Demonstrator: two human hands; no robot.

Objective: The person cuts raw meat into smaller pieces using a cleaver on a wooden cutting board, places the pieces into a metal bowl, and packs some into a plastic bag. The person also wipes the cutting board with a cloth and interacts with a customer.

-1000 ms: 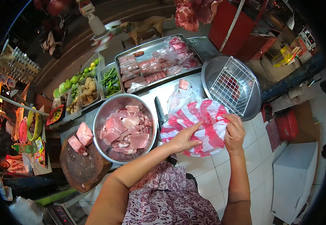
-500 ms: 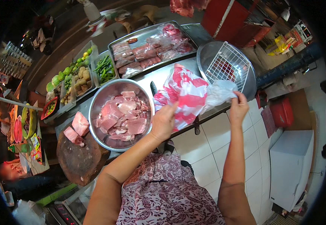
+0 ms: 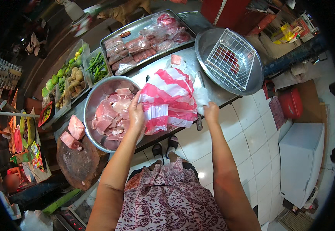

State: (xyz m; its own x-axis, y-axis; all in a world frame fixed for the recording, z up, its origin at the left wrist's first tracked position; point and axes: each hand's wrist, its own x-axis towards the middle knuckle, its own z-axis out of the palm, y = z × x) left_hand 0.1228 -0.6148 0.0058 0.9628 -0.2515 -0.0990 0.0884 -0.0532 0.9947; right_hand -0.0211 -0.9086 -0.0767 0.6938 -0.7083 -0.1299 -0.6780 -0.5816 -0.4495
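Observation:
A red-and-white striped plastic bag (image 3: 167,98) is spread over the metal table, hanging past its near edge. My left hand (image 3: 137,117) is closed on the bag's left edge, beside the right rim of a steel bowl (image 3: 89,120). Cut pieces of raw meat (image 3: 111,111) fill that bowl. My right hand (image 3: 211,112) is closed on a bunched white plastic bag (image 3: 201,98) at the striped bag's right side. Just below it a dark handle (image 3: 199,124) sticks out over the table edge; what it belongs to is mostly hidden.
Behind the bag lies a metal tray (image 3: 133,72) of bagged meat. A steel basin (image 3: 257,73) holding a white wire rack (image 3: 231,61) stands at right. Left are vegetable bins (image 3: 83,77) and a wooden chopping block (image 3: 77,163) bearing two meat chunks (image 3: 76,128). A white chest (image 3: 300,161) stands right.
The striped bag has gone from bunched to spread wide. My left hand has shifted left to its edge by the bowl. My right hand has come left and lower, and the white bag is less stretched.

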